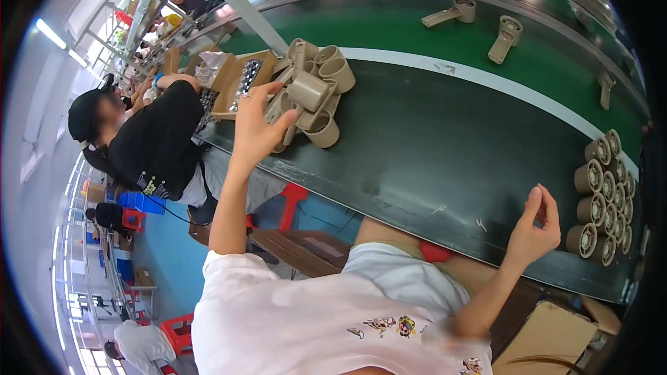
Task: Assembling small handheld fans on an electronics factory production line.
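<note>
At the left end of the dark green worktable is a heap of tan plastic housings (338,73), each with a round cup and some with a flat handle. My left hand (256,128) is at the near left side of this heap, thumb and forefinger spread beside a tan housing (308,90) on top. Whether the fingertips touch it I cannot tell. Over the table's near edge at the right, my right hand (536,230) is raised with thumb and fingertips pinched together. Anything between them is too small to make out. Stacked tan round housings (590,176) stand just right of it, cup openings facing sideways.
Small pale slivers (439,209) lie on the worktable (417,132). Beyond its white rim runs a green conveyor belt (389,35) carrying several tan housings (506,38). At left, a co-worker in black (156,139) sits beside a cardboard box (229,83) of small parts. A metal post (236,3) slants above.
</note>
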Demonstrator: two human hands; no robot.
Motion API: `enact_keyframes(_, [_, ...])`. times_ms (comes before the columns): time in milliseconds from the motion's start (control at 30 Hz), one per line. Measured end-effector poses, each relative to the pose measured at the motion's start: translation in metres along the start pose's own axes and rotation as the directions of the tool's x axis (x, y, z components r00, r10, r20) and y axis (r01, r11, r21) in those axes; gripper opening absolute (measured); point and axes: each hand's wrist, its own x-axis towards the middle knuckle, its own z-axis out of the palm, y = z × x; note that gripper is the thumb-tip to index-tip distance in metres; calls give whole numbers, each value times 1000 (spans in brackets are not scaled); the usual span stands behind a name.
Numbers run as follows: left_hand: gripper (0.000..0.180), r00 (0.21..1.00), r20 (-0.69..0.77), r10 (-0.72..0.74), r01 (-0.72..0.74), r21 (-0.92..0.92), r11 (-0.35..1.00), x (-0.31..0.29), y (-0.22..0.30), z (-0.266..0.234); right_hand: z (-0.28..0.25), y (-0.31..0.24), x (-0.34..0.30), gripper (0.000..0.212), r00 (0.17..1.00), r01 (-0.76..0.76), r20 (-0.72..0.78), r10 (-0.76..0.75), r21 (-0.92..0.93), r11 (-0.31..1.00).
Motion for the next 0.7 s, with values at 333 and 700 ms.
enact_keyframes(333, [72, 1000, -14, -1, 1, -41, 999, 33, 4, 46, -13, -1, 8, 15, 992, 80, -85, -88, -96, 992])
enact_keyframes(700, [33, 974, -111, -199, -88, -989, 117, 67, 57, 0, -35, 25, 40, 19, 967, 94, -201, -156, -289, 953])
